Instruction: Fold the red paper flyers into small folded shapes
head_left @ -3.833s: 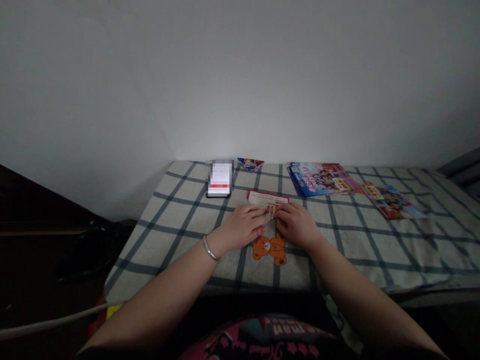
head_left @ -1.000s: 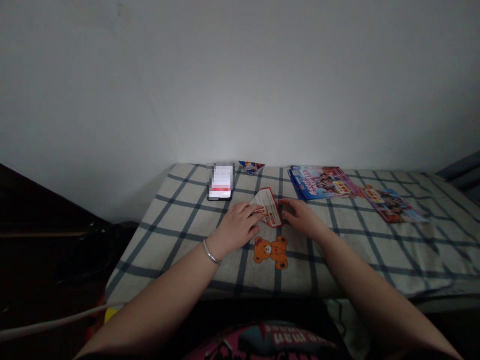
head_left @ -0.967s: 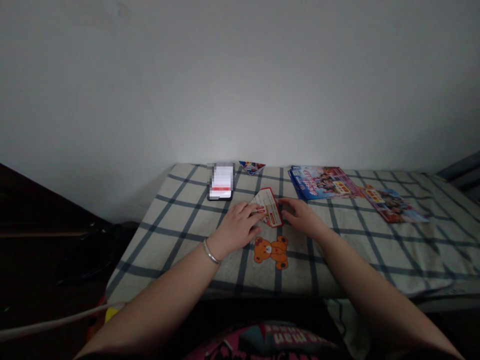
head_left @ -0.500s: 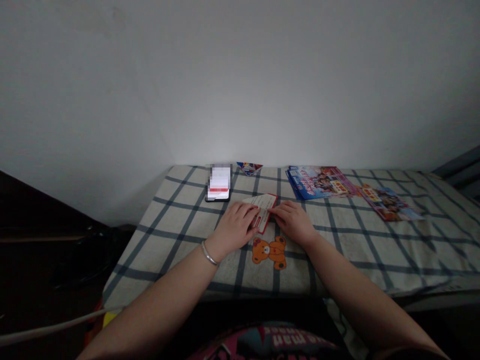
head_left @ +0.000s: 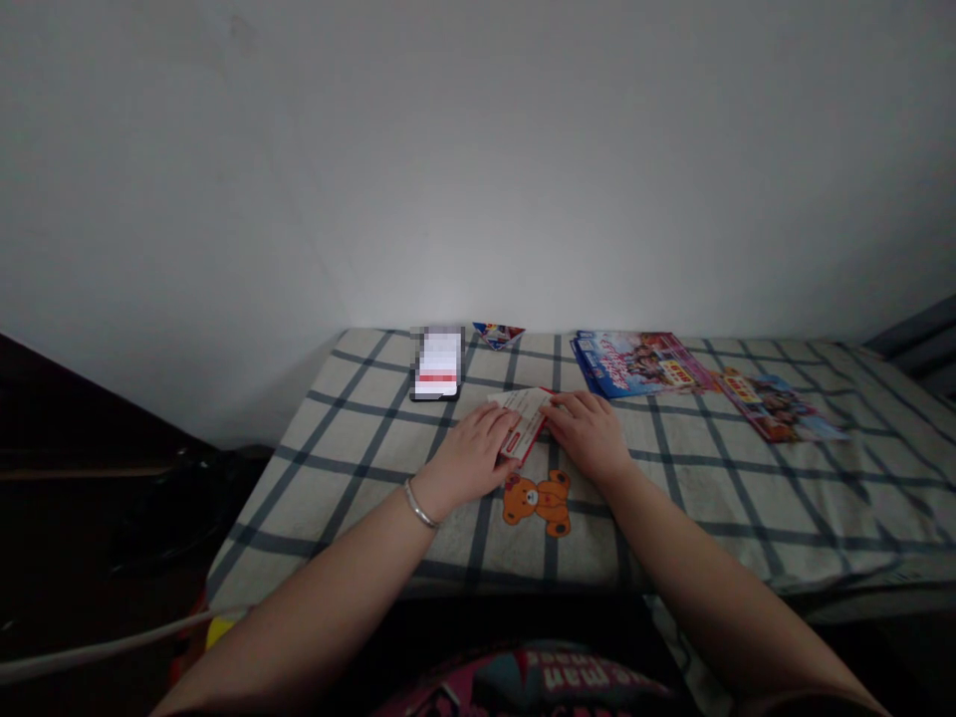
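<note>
A folded sheet of printed paper (head_left: 528,420), pale with red edges, lies at an angle on the checked tablecloth (head_left: 358,498). My left hand (head_left: 474,445) presses and grips its left side, the thumb near the lower corner. At the right edge, the fingertips of my right hand (head_left: 587,433) are closed on a raised red-edged flap. The bent fingers hide part of that edge. Just below the paper, an orange teddy bear picture (head_left: 538,501) shows on the cloth.
Beyond my left hand lies a lit phone (head_left: 437,366). A small folded paper triangle (head_left: 500,335) rests near the wall, right of it. Colourful flyers (head_left: 642,363) overlap at the right, with another flyer (head_left: 784,403) beside them. A wall (head_left: 478,179) bounds the far edge.
The right edge of the paper has shifted, with its upper right corner now more under my right fingers. My right fingertips have moved slightly up and right; my left hand stays on the paper.
</note>
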The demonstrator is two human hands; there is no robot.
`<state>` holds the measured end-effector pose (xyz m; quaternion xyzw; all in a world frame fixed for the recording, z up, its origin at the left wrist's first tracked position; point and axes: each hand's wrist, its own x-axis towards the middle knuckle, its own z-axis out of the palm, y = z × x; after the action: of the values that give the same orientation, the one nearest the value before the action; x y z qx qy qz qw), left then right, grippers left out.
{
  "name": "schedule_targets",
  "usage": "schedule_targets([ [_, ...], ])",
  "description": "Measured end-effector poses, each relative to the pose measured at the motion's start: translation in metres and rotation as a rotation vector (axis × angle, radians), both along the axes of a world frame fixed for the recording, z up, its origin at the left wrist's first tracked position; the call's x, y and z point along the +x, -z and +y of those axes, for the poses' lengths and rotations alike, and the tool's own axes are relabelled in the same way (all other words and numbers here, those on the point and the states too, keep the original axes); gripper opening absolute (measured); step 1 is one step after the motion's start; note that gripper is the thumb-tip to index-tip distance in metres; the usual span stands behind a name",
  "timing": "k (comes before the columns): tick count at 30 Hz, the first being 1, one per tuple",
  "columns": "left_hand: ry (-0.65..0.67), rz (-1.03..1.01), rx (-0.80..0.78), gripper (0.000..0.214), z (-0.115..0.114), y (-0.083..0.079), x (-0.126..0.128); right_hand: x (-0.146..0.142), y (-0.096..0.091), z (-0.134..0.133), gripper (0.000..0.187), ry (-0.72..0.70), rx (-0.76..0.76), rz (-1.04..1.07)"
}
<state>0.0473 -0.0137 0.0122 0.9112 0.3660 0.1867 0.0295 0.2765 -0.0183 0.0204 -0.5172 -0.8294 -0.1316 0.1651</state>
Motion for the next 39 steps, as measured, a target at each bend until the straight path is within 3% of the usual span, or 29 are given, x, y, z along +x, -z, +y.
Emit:
schedule_targets([
  [9,-0.115,0.004,-0.015,0.062,-0.004,-0.004,0.003,0.0,0.005,0.003,0.019,-0.076,-0.003,0.033],
  [15,-0.034,-0.03,-0.036,0.07,-0.003,0.002,0.007,-0.005,0.002,-0.002,0.018,-0.135,0.009,0.02],
  [19,0.017,-0.089,-0.055,0.062,-0.002,0.004,0.01,-0.007,0.001,-0.004,0.018,-0.178,-0.024,0.041],
  [23,-0.101,-0.131,-0.002,0.052,0.001,0.003,0.006,-0.004,0.007,-0.002,0.025,-0.126,-0.054,0.131],
  [27,-0.167,-0.066,0.026,0.055,0.004,0.004,0.003,-0.001,0.015,0.003,0.032,-0.11,-0.088,0.187],
  [32,-0.122,-0.015,-0.01,0.071,0.006,0.004,0.002,-0.001,0.013,0.003,0.028,-0.158,-0.117,0.169],
  [39,-0.015,0.011,-0.044,0.07,0.013,0.004,-0.003,-0.004,0.004,-0.004,0.021,-0.223,-0.085,0.1],
])
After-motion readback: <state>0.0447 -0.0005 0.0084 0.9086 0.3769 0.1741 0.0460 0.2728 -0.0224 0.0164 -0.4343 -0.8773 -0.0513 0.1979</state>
